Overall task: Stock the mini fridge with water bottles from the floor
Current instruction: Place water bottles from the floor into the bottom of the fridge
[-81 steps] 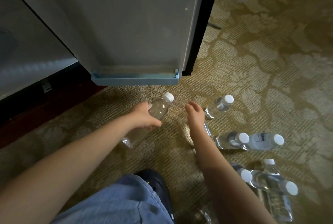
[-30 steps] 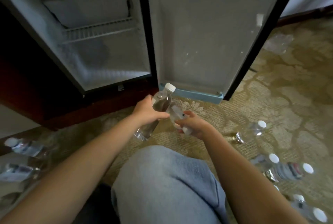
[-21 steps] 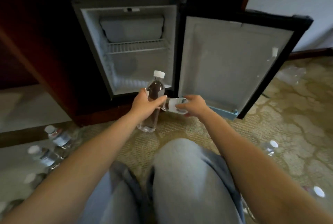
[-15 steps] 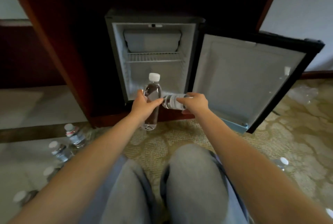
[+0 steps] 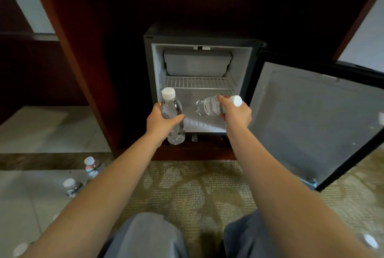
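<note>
The mini fridge (image 5: pixel 148 75) stands open inside a dark wooden cabinet, and its white interior holds a wire shelf (image 5: pixel 197 82) with nothing on it. My left hand (image 5: pixel 161 122) grips a clear water bottle (image 5: pixel 173 110) upright, white cap up, in front of the fridge's lower left opening. My right hand (image 5: pixel 235 115) holds a second water bottle (image 5: pixel 208 106) on its side, its base pointing left into the lower compartment and its cap toward the right.
The fridge door (image 5: pixel 315 118) swings open to the right, its inner face bare. Two more bottles (image 5: pixel 92 166) (image 5: pixel 71 187) lie on the floor at the left, where tile meets patterned carpet. My knees fill the bottom of the view.
Both hands have lifted their bottles from the carpet up to the fridge opening. The view has risen from the floor to face the fridge, and my right hand's bottle has turned sideways.
</note>
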The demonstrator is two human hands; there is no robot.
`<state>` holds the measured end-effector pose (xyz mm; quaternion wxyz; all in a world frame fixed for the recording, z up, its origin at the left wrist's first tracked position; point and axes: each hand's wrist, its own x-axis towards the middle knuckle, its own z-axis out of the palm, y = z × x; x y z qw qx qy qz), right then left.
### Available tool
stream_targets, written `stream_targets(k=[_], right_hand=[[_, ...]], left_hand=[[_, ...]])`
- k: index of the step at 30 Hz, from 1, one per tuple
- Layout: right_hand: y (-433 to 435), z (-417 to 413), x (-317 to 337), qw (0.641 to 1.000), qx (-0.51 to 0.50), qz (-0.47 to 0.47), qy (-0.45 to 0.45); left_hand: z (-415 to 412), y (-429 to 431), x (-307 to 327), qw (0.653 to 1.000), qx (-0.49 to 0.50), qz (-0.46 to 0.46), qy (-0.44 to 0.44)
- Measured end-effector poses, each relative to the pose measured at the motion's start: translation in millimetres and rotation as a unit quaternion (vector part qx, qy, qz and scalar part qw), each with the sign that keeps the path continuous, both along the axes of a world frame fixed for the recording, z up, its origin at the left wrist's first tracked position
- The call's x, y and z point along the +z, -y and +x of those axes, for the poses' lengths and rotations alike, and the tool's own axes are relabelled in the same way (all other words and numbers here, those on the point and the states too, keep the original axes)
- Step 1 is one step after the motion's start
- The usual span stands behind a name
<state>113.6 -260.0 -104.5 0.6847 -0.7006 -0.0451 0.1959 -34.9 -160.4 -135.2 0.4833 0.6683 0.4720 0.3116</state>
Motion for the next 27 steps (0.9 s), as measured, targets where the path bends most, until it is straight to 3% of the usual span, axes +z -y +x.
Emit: stream_targets(k=[8,13,20,27], right_hand=[[-37.6,30.3,-42.3,0.993,0.04,-0.086,0.073],[-56.4,42.7,-52.5,0.993,0.033,-0.094,0.071],[-74.8,52.9,-49.2,0.987,0.064,-0.101,0.112],[-103.3,82.8,-84.2,0.967,0.139,-0.112,0.183]], left_hand=[[25.4,-32.6,-44.3,0.998,0.058,-0.016,-0.005],[38.6,-50.2,-62.0,0.996,0.08,-0.026,-0.021],[70.0,-79.2,-57.1,0.998,0.039,-0.029,-0.038],[105.8,-109.2,-107.8,0.998,0.01,-0.049,-0.03]])
